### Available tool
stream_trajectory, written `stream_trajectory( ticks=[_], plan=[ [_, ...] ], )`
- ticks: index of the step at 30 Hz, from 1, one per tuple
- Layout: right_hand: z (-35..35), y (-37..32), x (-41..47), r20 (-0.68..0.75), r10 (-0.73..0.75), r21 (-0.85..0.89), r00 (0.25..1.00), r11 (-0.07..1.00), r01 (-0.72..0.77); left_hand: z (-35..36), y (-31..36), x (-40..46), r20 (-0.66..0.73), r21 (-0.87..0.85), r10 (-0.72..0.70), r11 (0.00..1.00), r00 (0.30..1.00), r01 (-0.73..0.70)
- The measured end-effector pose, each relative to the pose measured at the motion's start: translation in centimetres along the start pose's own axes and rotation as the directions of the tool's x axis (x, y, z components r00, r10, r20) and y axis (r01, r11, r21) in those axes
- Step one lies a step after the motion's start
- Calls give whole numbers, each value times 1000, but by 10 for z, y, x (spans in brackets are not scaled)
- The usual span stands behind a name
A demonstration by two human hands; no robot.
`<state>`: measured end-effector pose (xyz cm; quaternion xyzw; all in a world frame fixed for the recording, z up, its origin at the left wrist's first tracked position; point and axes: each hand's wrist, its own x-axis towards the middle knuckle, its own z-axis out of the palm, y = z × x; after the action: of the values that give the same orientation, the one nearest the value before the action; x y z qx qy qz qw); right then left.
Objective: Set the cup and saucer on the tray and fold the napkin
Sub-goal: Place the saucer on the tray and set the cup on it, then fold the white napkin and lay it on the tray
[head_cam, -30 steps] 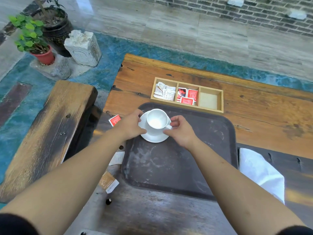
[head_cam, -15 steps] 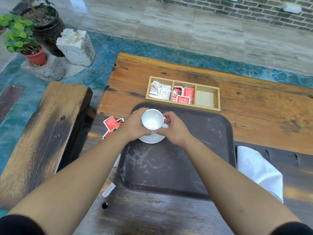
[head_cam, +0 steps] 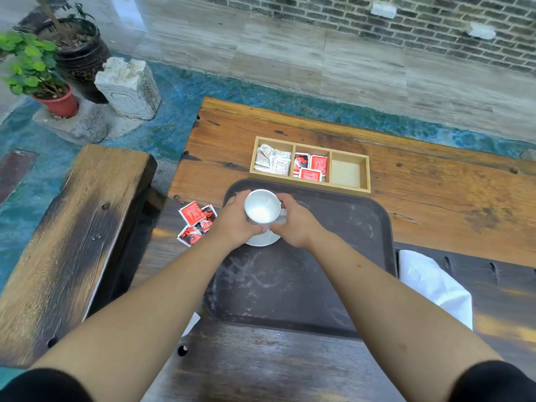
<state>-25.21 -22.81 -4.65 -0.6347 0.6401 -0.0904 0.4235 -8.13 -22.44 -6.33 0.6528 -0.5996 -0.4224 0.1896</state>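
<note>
Both hands have closed in on the cup (head_cam: 262, 206) over the last second: the left hand (head_cam: 236, 220) wraps its left side, the right hand (head_cam: 294, 220) its handle side, where before they sat looser at the saucer (head_cam: 262, 239) rim. Cup and saucer stand on the tray (head_cam: 362, 236), upper left of it, so placing looks nearly finished. At right of the frame the napkin (head_cam: 432, 282) lies unfolded on the worktop (head_cam: 435, 198).

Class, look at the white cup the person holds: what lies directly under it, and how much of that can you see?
Under the cup sits a white saucer on the dark tray. Only its near edge shows; the cup and both hands cover the rest.
</note>
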Motion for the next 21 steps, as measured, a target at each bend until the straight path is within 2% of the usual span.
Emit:
stream_trajectory(
  ticks=[7, 15, 17, 20, 21],
  plan=[
    [-15, -20, -27, -49, 1, -227, 999, 974, -12, -31, 1, -23, 104, 142, 14, 989, 994, -29],
    [-16, -42, -116, -90, 0, -295, 996, 955, -26, -57, 17, -88, 175, 304, 167, 928, 970, -215],
    [-48, 11, -201, -166, 42, -270, 985, 959, -87, 3, 70, -135, 298, 361, 273, 855, 915, -373],
    [-38, 23, -216, -138, 41, -288, 990, 954, -80, 11, 61, -157, 319, 381, 267, 843, 909, -381],
    [-57, 56, -236, -125, 45, -274, 991, 958, -78, 47, 82, -166, 339, 418, 272, 814, 901, -403]
  ],
)
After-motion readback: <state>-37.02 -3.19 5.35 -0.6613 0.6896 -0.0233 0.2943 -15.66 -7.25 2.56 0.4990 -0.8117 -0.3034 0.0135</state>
